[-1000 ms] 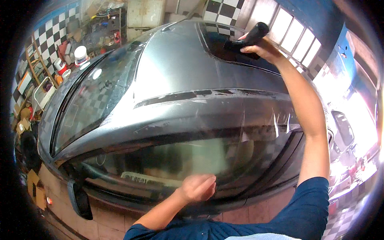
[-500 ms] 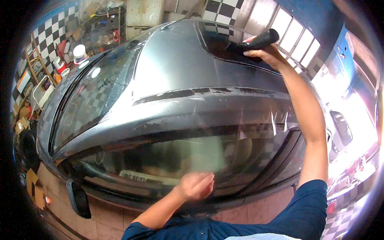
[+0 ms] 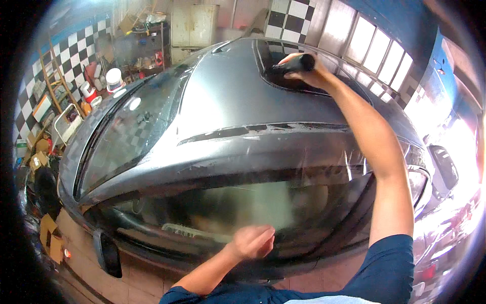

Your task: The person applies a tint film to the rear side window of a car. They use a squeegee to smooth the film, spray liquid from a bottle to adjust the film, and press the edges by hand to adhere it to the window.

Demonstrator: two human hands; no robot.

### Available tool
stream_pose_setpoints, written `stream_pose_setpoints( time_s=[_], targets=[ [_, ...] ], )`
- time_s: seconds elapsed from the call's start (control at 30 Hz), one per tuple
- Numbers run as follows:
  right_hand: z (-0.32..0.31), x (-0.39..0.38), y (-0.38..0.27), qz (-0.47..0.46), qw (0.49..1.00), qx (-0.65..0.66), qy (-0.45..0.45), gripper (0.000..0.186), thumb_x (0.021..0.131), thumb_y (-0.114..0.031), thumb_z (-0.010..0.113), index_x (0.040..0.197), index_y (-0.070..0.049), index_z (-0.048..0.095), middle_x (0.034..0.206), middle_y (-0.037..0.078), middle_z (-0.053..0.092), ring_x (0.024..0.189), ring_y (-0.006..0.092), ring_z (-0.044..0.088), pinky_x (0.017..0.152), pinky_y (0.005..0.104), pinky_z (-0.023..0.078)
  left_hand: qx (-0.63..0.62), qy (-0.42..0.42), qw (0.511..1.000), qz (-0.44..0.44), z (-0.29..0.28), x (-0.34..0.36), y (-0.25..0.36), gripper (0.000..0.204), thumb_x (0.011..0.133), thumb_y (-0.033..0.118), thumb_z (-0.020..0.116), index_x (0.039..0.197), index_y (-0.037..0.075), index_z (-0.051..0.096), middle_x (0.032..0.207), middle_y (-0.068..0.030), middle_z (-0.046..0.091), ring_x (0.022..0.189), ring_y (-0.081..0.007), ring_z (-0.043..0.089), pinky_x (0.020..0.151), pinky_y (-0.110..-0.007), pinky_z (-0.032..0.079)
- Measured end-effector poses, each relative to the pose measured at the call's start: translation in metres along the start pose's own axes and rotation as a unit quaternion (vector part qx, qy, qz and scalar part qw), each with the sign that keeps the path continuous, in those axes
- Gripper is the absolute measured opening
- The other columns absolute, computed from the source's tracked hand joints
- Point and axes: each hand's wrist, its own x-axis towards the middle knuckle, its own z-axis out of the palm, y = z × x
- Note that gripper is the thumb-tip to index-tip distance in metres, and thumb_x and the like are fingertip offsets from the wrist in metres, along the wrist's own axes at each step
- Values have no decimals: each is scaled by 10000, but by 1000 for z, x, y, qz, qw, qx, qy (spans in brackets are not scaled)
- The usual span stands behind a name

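Lowest in the frame, just right of centre, the left hand (image 3: 251,241) rests with its fingers curled together against the side window (image 3: 228,207) of a grey car (image 3: 228,106). It presses on the clear film (image 3: 283,197) that lies over the glass; whether it grips anything small under the palm cannot be told. The film spreads up and to the right of this hand, its wrinkled upper edge showing along the roof line in the middle right of the frame.

At the lower left, the black side mirror (image 3: 107,252) hangs below the window, well apart from the left hand.

Farther up, the right arm reaches across the roof from the lower right toward the upper centre. The right hand (image 3: 309,76) is clamped around a dark cylindrical tool (image 3: 296,63), held low over the dark roof panel (image 3: 288,76) at the top centre. The tool sticks out to the left of the fist.

The windscreen (image 3: 126,131) fills the left middle, mirroring a chequered pattern.

Farthest off, at the upper left, a white bucket (image 3: 114,78) stands on the cluttered floor beside shelves, with a wooden ladder (image 3: 55,76) leaning against the black-and-white chequered wall (image 3: 35,86).
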Motion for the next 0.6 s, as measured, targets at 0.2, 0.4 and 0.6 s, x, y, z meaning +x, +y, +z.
stream_pose_setpoints(
  time_s=[0.2,0.4,0.6],
  targets=[
    [2,-37,-15,-143,988,40,-34,316,705,30,682,1003,-54,620,1002,70,636,976,194,593,872,317,448,-24,-11,1000,-5,-5,-1,0,363,667,-5,663,1019,-14,577,830,-137,641,617,-237,612,505,-303,493],
    [-67,-134,-56,-141,967,186,-102,240,777,-123,710,989,-39,637,957,98,655,912,195,611,815,330,483,-9,-6,1000,-9,0,-6,1,289,654,-1,641,940,3,603,847,-131,645,674,-232,641,556,-306,528],
    [-55,-312,-119,-35,970,204,126,289,765,-305,698,815,-23,660,811,127,660,760,260,645,695,359,525,-38,-3,999,18,-2,1,1,363,679,20,648,1028,-20,558,776,-106,623,572,-220,595,464,-307,475]
  ],
)
